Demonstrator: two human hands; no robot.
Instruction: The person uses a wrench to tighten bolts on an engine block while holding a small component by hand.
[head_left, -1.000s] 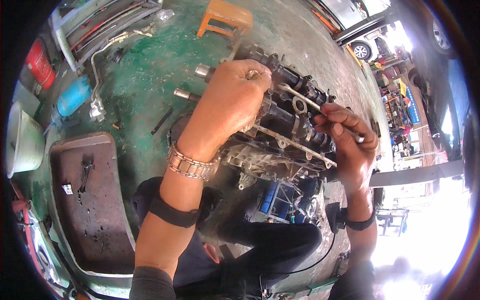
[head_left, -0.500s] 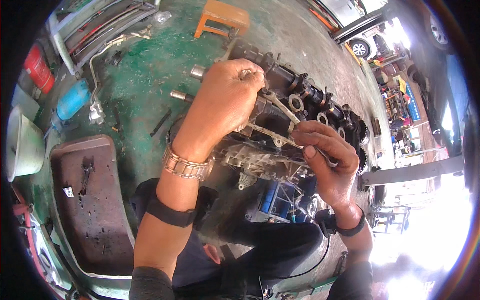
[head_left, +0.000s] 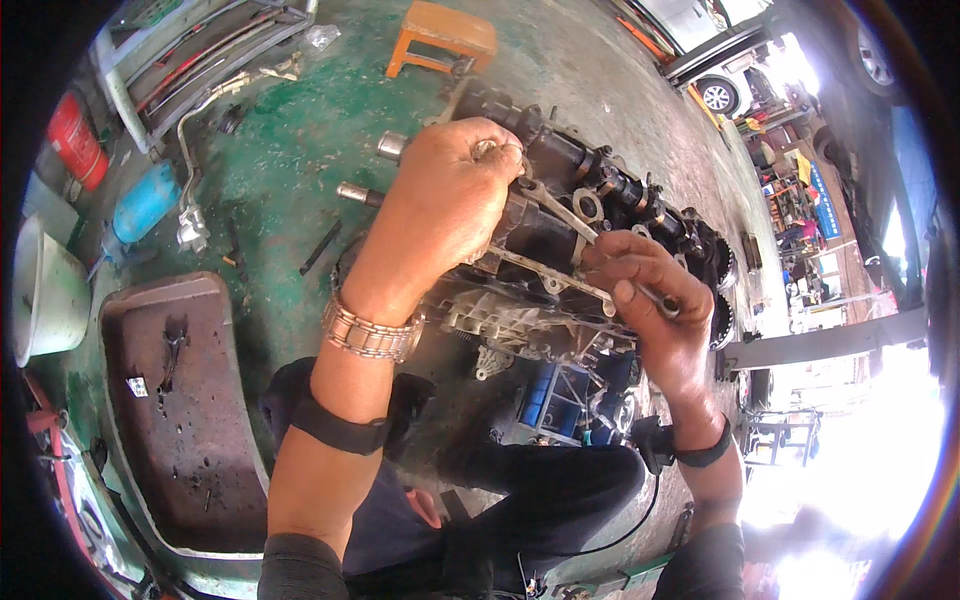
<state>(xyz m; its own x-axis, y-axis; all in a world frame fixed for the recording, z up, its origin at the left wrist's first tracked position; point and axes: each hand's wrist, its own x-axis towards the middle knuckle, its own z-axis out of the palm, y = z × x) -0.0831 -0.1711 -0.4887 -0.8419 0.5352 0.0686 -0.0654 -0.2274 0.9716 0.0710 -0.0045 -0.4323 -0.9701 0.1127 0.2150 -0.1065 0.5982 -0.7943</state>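
Observation:
An engine (head_left: 540, 235) with dark camshafts (head_left: 610, 185) along its top lies in front of me. My left hand (head_left: 450, 185) is closed in a fist over its near left part. A bit of shiny metal shows at the curled fingers, but what they grip is hidden. My right hand (head_left: 655, 285) has its fingers wrapped round a wrench (head_left: 565, 212). One end of the wrench reaches to the engine beside my left fist; the other end sticks out past my right fingers.
A brown drip tray (head_left: 185, 430) with dark oily spots lies at the left. Beyond it stand a pale bucket (head_left: 55, 290), a blue canister (head_left: 147, 200) and a red cylinder (head_left: 78, 140). An orange stool (head_left: 440, 35) is at the back. A lift post (head_left: 820, 342) juts in at right.
My right fingers have shifted slightly on the wrench, and more of its near end shows. My left fist has hardly moved.

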